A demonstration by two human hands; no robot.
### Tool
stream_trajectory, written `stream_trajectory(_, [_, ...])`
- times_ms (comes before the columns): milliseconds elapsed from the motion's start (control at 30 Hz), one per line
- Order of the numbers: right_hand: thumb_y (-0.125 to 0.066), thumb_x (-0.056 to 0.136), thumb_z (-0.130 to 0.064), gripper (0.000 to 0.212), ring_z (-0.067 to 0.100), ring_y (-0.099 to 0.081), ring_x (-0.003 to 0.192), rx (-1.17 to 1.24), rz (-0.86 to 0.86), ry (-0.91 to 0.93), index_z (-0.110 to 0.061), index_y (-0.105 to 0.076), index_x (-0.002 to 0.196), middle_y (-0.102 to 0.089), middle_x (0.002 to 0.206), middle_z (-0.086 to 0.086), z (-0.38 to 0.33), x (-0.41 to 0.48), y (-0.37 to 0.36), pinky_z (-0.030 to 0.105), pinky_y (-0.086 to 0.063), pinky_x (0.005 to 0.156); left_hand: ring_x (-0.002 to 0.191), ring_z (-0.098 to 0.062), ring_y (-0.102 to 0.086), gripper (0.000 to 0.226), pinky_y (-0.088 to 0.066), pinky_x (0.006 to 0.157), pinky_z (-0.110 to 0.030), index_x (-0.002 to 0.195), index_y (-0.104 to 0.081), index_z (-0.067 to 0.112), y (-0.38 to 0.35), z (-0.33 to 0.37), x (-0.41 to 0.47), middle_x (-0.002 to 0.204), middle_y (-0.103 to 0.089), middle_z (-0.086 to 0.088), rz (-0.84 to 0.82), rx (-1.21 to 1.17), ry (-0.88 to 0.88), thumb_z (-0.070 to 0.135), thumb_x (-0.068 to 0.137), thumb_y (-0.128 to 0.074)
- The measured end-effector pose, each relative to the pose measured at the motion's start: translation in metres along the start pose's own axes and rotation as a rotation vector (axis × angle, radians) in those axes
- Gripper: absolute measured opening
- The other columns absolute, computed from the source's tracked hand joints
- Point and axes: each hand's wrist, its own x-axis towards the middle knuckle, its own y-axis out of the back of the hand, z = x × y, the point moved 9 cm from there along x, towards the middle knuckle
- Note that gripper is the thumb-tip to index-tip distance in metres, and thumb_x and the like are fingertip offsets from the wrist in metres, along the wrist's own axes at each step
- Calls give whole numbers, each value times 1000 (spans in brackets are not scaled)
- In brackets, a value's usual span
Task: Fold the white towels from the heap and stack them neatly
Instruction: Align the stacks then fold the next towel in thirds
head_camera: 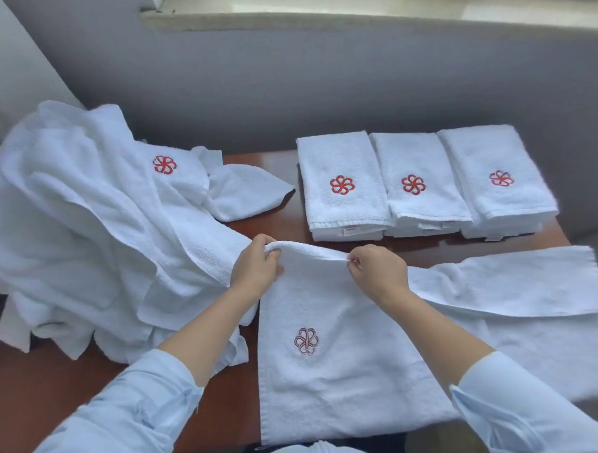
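We find the towel (348, 378) flat on the surface (34, 392), emblem up, near its front edge. Left hand (255, 267) and right hand (376, 267) each pinch its raised far edge, fingers (270, 262) curled on cloth. We note the heap (85, 218) just left, and three folded stacks (421, 200) side by side beyond.

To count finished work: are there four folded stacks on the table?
No, only three folded stacks lie side by side on the table.

One wide-angle head-worn camera looks forward and down across the reddish-brown wooden desk (283, 220), close enough that the white terry towel (348, 378) fills the lower centre; a grey wall (319, 88) spans the upper frame.
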Motion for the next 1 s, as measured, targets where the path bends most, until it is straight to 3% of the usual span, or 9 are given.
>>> stream_trajectory(167, [-56,94,-30,17,24,-64,97,201,144,-80,-22,-69,103,-71,99,-1,4,9,44,33,-44,68,82,-16,-66,5,-51,73,-39,94,-54,26,22,31,-8,86,-65,8,152,4,-86,23,97,-51])
stream_trajectory(300, [-58,93,-32,14,22,-64,95,259,182,-71,-24,-68,99,-71,98,-4,2,12,66,31,-44,66,76,-12,-59,3,-40,59,-27,96,-54,26,36,49,-13,81,-61,9,226,24,-118,26,98,-52])
stream_trajectory(400, [-58,92,-33,14,20,-63,93,208,177,-19,-25,-69,96,-70,96,-6,-3,7,70,31,-45,66,73,-14,-57,3,-36,57,-29,97,-52,27,41,50,-17,79,-60,9,223,83,-85,29,98,-49])
stream_trajectory(500, [-60,90,-36,13,17,-62,90,153,104,64,-26,-68,89,-68,91,-8,-9,-3,62,31,-48,69,80,-21,-58,9,-39,65,-32,98,-52,25,43,40,-25,85,-61,6,215,159,-5,26,97,-43])
stream_trajectory(667, [-63,86,-41,9,6,-55,76,151,-92,224,-34,-65,81,-60,76,-16,-15,-23,36,24,-37,57,84,-24,-57,17,-40,66,-31,90,-59,23,46,29,-42,86,-63,3,213,270,77,28,91,-42])
stream_trajectory(833, [-66,84,-43,13,6,-54,74,107,-322,329,-36,-61,75,-59,73,-16,-16,-39,2,23,-36,55,63,-27,-49,34,-33,54,-31,59,-40,19,38,16,-57,61,-51,2,123,393,94,32,90,-39])
stream_trajectory(933, [-68,82,-43,12,4,-53,71,95,-428,338,-35,-62,74,-58,71,-16,-15,-47,-16,21,-35,54,68,-25,-59,39,-45,59,-32,64,-54,15,26,6,-64,73,-65,0,32,505,135,38,91,-37])
stream_trajectory(1000, [-67,82,-42,11,4,-54,73,98,-450,334,-34,-63,75,-58,72,-16,-15,-52,-26,21,-35,54,69,-22,-56,30,-40,57,-30,65,-52,18,19,2,-66,75,-60,2,5,601,127,33,88,-42])
